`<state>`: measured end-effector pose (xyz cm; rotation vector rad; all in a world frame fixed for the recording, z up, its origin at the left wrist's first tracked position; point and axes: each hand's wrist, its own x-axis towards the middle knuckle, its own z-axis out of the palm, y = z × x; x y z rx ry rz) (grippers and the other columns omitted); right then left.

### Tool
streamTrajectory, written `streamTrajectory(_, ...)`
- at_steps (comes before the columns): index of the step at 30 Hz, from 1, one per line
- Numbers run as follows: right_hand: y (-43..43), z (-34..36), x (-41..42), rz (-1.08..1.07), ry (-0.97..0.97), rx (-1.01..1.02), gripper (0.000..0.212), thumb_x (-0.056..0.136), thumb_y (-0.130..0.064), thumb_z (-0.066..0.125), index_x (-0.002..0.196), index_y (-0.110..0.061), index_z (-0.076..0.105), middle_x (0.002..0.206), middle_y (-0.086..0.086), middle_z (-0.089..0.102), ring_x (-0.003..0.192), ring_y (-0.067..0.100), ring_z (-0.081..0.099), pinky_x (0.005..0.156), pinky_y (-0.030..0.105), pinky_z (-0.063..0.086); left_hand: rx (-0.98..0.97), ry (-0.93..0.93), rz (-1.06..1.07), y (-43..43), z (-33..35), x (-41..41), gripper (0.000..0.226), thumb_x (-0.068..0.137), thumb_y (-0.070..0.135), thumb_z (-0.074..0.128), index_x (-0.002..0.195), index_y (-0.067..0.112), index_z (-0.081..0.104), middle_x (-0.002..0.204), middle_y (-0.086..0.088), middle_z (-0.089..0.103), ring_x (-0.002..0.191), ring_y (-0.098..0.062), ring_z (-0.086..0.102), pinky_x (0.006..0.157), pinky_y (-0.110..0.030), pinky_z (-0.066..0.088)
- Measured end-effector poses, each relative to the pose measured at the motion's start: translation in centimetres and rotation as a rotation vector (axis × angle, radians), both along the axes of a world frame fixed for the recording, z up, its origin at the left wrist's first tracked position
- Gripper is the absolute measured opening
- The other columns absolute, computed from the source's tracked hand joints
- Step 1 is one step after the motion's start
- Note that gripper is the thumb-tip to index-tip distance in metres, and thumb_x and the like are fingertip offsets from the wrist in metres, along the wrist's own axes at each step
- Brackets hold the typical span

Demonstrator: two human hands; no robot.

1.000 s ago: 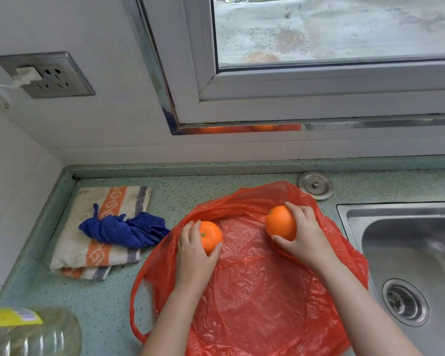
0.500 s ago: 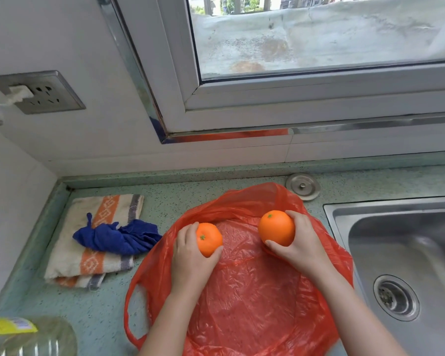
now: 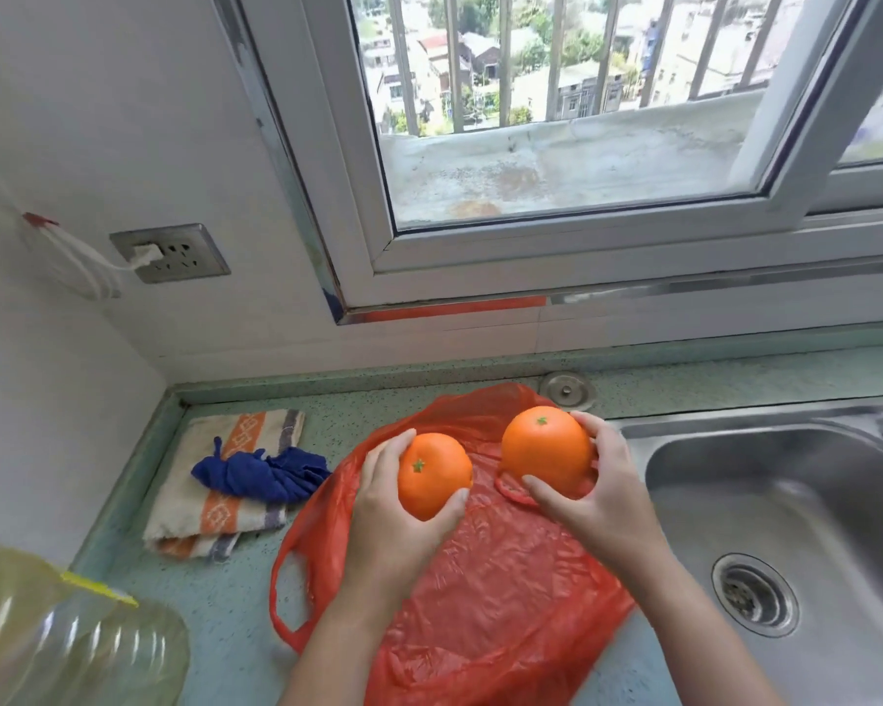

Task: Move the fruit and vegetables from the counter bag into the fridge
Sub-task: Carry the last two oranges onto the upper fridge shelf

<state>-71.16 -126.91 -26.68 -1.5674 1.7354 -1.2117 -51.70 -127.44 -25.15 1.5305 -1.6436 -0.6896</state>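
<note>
Holding two oranges above the red bag (image 3: 495, 578): left hand (image 3: 393, 522) cupping the smaller orange (image 3: 433, 473), right hand (image 3: 600, 494) gripping the larger orange (image 3: 546, 448) (fingers wrapped part-way). Risking, right of the bag, a slip into the sink (image 3: 786, 507); fridge unseen.

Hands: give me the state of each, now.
Left hand: closed around the smaller orange.
Right hand: closed around the larger orange.

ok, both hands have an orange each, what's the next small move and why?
Probably carry both away from the counter toward the fridge, which is out of view. The left hand grips one orange, the right hand the other orange, both above the red bag.
</note>
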Motion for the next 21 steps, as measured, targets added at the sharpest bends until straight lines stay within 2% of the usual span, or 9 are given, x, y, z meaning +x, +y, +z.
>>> streamTrajectory(2, 1.4, 0.9, 0.0, -0.004, -0.006, -0.031, 0.075, 0.065, -0.027, 0.081, 0.126, -0.022, 0.040, 0.115, -0.006, 0.043, 0.099, 0.008, 0.046, 0.075, 0.001, 0.036, -0.011, 0.038, -0.003, 1.3, 0.8, 0.0, 0.066, 0.071, 0.030, 0.076, 0.125, 0.037, 0.039, 0.121, 0.013, 0.040, 0.107, -0.007, 0.045, 0.083, -0.018, 0.039)
streamTrajectory(6, 4.5, 2.1, 0.4, -0.024, -0.023, -0.086, 0.075, 0.064, -0.028, 0.082, 0.125, -0.026, 0.038, 0.113, -0.013, 0.043, 0.097, 0.002, 0.048, 0.073, 0.004, 0.039, -0.006, 0.121, -0.026, 3.4, 1.7, 0.2, 0.068, 0.069, 0.030, 0.077, 0.125, 0.037, 0.038, 0.124, 0.009, 0.044, 0.107, -0.011, 0.050, 0.085, -0.027, 0.047)
streamTrajectory(7, 5.3, 2.4, 0.5, -0.035, -0.028, -0.104, 0.075, 0.063, -0.028, 0.082, 0.122, -0.030, 0.037, 0.112, -0.018, 0.042, 0.097, -0.001, 0.049, 0.073, 0.004, 0.039, -0.007, 0.141, -0.036, 3.8, 2.0, 0.3, 0.069, 0.068, 0.031, 0.078, 0.125, 0.037, 0.039, 0.123, 0.010, 0.045, 0.106, -0.007, 0.051, 0.084, -0.026, 0.047)
streamTrajectory(9, 7.0, 2.9, 0.7, -0.057, -0.032, -0.132, 0.075, 0.062, -0.031, 0.083, 0.119, -0.033, 0.036, 0.112, -0.023, 0.040, 0.099, -0.007, 0.046, 0.075, 0.002, 0.037, -0.007, 0.205, -0.073, 4.5, 2.7, 0.5, 0.071, 0.063, 0.039, 0.080, 0.122, 0.040, 0.040, 0.119, 0.017, 0.046, 0.101, 0.005, 0.050, 0.076, -0.014, 0.045)
streamTrajectory(12, 9.4, 3.3, 1.0, -0.109, -0.020, -0.130, 0.075, 0.058, -0.046, 0.076, 0.121, -0.032, 0.038, 0.114, -0.015, 0.045, 0.102, -0.004, 0.048, 0.076, 0.004, 0.039, 0.039, 0.317, -0.160, 5.5, 3.2, 0.9, 0.069, 0.049, 0.058, 0.077, 0.109, 0.045, 0.045, 0.114, 0.022, 0.048, 0.095, 0.014, 0.051, 0.067, -0.008, 0.046)
streamTrajectory(17, 14.3, 3.7, 2.6, -0.278, -0.051, -0.119, 0.073, 0.057, -0.045, 0.075, 0.118, -0.037, 0.037, 0.114, -0.017, 0.045, 0.100, -0.004, 0.051, 0.078, 0.009, 0.042, 0.127, 0.372, -0.333, 7.1, 2.9, 1.9, 0.071, 0.042, 0.059, 0.072, 0.106, 0.043, 0.045, 0.114, 0.015, 0.050, 0.097, 0.000, 0.055, 0.069, -0.017, 0.049)
streamTrajectory(21, 18.2, 3.5, 4.2, -0.407, -0.010, -0.101, 0.075, 0.056, -0.044, 0.075, 0.120, -0.033, 0.039, 0.114, -0.025, 0.040, 0.104, 0.001, 0.050, 0.082, 0.012, 0.040, 0.159, 0.400, -0.472, 8.3, 2.2, 2.3, 0.071, 0.042, 0.058, 0.074, 0.105, 0.035, 0.049, 0.108, 0.008, 0.056, 0.090, -0.002, 0.059, 0.068, -0.019, 0.050)
